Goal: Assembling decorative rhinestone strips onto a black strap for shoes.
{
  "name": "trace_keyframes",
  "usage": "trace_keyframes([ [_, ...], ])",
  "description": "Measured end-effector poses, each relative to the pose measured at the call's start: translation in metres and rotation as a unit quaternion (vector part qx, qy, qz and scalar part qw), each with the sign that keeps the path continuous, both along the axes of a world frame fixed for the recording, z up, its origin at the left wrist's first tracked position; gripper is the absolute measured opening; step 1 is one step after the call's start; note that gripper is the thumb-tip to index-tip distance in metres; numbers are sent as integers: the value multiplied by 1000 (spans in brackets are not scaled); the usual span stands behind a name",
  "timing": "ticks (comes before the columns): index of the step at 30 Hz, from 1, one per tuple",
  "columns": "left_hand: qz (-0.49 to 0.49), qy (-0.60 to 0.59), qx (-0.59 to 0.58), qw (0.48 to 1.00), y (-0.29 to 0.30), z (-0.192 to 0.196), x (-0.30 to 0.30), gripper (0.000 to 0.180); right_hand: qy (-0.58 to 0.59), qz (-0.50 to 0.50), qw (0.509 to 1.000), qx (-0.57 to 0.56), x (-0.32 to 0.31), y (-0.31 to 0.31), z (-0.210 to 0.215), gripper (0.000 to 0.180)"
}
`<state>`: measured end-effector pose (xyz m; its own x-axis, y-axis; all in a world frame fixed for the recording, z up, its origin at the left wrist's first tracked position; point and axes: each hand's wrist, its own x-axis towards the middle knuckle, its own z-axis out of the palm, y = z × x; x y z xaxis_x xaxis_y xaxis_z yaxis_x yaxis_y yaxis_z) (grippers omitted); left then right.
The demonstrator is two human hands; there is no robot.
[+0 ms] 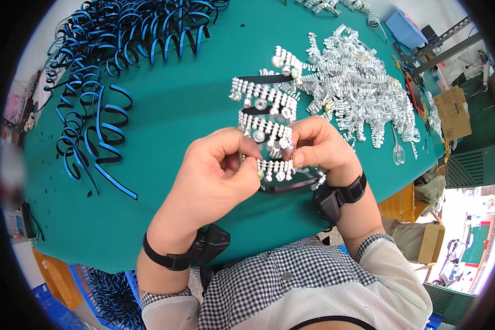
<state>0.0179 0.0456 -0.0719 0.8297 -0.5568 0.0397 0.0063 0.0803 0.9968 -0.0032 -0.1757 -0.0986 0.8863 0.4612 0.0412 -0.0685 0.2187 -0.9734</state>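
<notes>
Between my hands stands a spiral black band (263,98) lined with rows of white rhinestones and hanging round clear gems. My left hand (217,170) is closed, thumb and finger pinching the left side of a lower turn. On the other side, my right hand (320,147) pinches the same turn with thumb and forefinger. The upper turns rise loosely above my fingers, away from me. The lowest turn (291,187) shows its dark inner face near my right wrist. What lies right under my fingertips is hidden.
A green-covered table (176,121) carries a heap of blue-and-black coiled strips (132,33) at far left. At right lies a pile of silvery white coiled strips (357,77), with a clear plastic spoon-shaped piece (398,151) beside it. A blue bin (406,27) stands beyond; a blue basket (82,283) sits below left.
</notes>
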Motion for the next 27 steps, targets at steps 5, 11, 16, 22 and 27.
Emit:
trace_keyframes([
  [5,30,57,-28,998,-3,10,-3,6,88,-35,995,24,-1,-4,5,13],
  [11,-106,32,-59,992,11,14,7,20,19,-13,998,54,1,-9,-7,17],
  [16,-118,6,-49,992,12,14,8,28,48,-7,996,69,-1,-10,-3,19],
  [22,-82,-5,-76,994,0,15,1,37,41,-33,996,79,0,-12,-8,22],
  [27,-54,-44,-75,995,-2,8,-3,40,40,-78,993,78,0,-14,-11,28],
])
